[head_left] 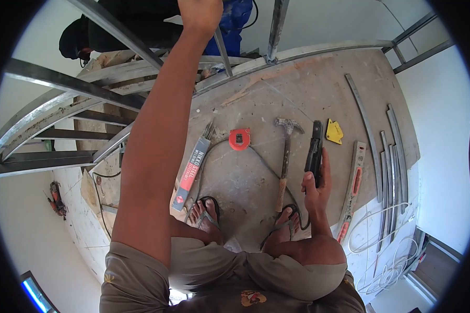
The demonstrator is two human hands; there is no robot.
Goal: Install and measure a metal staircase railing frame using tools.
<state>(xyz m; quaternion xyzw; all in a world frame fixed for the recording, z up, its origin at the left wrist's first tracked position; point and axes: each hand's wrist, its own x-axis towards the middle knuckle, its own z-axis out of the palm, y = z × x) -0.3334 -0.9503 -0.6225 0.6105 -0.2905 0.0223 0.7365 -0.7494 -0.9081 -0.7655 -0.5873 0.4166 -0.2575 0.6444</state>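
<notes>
My left hand (199,13) reaches up to the top edge beside an upright metal bar (222,49); its fingers are hidden. My right hand (317,177) grips a black electrode holder (315,146). Left of it lies a hammer (285,156) with a wooden handle, and beyond that a red tape measure (239,139). A box of welding rods (192,169) lies open with rods poking out. A yellow angle magnet (334,130) and a spirit level (352,188) lie right of the holder. A cable (266,164) crosses the board between my sandalled feet.
Metal railing (73,91) curves across the upper left, with a dark, unclear shape (115,36) and blue material (235,26) behind it. Steel lengths (361,122) and white cable coils (389,268) lie right. A red tool (57,201) lies far left. A white wall (441,135) bounds the right.
</notes>
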